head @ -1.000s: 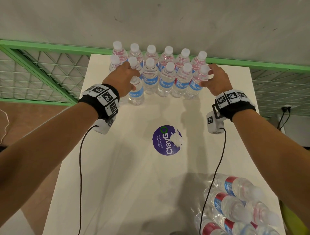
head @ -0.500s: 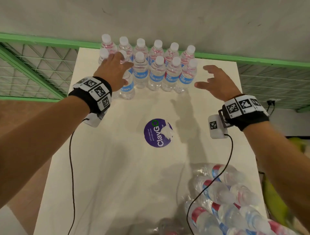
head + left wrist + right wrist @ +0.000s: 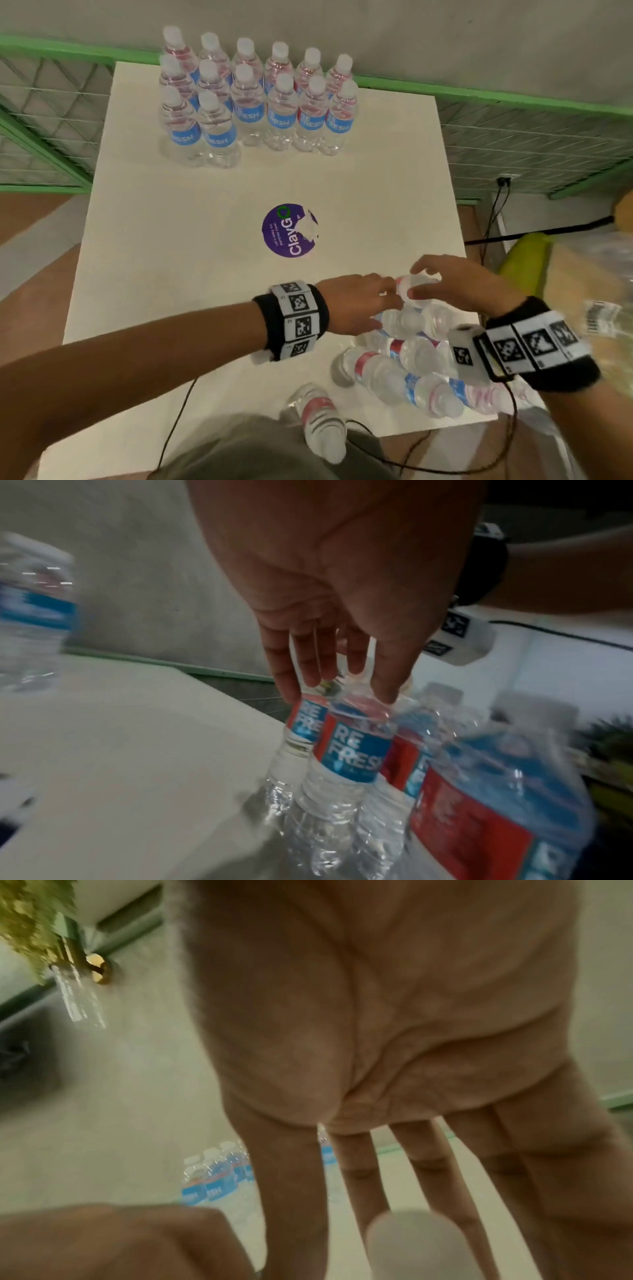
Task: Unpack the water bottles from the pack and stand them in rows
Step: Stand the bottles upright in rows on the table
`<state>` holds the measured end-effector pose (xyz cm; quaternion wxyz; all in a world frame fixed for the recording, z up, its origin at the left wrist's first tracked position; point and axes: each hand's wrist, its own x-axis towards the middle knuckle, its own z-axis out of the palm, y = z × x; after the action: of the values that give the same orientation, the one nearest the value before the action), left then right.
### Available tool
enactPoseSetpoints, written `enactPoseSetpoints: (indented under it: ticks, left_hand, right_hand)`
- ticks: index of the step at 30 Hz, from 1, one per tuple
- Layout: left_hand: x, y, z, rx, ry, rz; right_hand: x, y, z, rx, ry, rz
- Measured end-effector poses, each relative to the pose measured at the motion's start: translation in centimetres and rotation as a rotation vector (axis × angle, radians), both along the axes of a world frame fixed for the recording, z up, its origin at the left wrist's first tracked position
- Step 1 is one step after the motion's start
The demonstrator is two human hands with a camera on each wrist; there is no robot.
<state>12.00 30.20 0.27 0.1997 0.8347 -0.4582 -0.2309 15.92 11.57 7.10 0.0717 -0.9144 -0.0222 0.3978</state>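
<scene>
Several clear water bottles (image 3: 253, 102) with blue labels stand in rows at the far end of the white table (image 3: 171, 274); the right wrist view shows them small (image 3: 212, 1180). The pack (image 3: 411, 359) of bottles in torn plastic wrap lies at the near right corner (image 3: 445, 791). My left hand (image 3: 383, 298) reaches onto it with straight fingers (image 3: 291, 685) touching bottle shoulders. My right hand (image 3: 421, 279) hovers over the top bottle (image 3: 416, 286), fingers (image 3: 366, 1177) spread and straight above a white cap (image 3: 411, 1240). Neither hand grips anything.
One loose bottle (image 3: 322, 425) lies at the table's near edge by my body. A purple round sticker (image 3: 289, 230) marks the table's middle. Green mesh railing (image 3: 513, 137) runs behind and beside the table. Wrist cables (image 3: 178, 411) trail over the near edge.
Both hands have pulled back from the standing rows at the far end to the pack at the near right. The view has tilted down toward the pack.
</scene>
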Motion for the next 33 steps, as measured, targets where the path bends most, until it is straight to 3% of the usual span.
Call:
enactPoseSetpoints:
  ticks: [2, 7, 11, 17, 25, 27, 31, 33]
  left_hand:
    - [-0.5, -1.7, 0.2, 0.004, 0.001, -0.07]
    - [0.0, -3.2, 1.3, 0.054, 0.048, -0.011]
    - [1.0, -2.2, 1.3, 0.036, 0.23, 0.084]
    - [4.6, 8.2, 3.4, -0.062, 0.434, 0.498]
    - [8.4, 24.6, 3.8, -0.215, 0.387, 1.07]
    - [8.7, 27.1, 3.2, -0.183, 0.328, 1.15]
    - [8.8, 29.8, 1.8, -0.078, 0.217, 1.222]
    - [8.8, 30.3, 1.4, -0.102, 0.199, 1.261]
  right_hand:
    - [-0.6, -0.5, -1.0, 0.035, -0.049, -0.057]
    - [-0.8, -0.4, -2.4, 0.086, -0.129, -0.178]
    - [0.3, 0.0, -2.6, 0.113, -0.152, -0.201]
    - [4.0, 3.9, -1.3, 0.239, -0.141, -0.179]
    - [11.0, 16.6, -0.6, 0.44, -0.185, 0.022]
    - [12.4, 19.8, -0.8, 0.464, -0.203, 0.086]
    - [13.9, 24.5, -1.6, 0.309, -0.248, 0.326]
    - [14.1, 25.6, -2.3, 0.297, -0.249, 0.338]
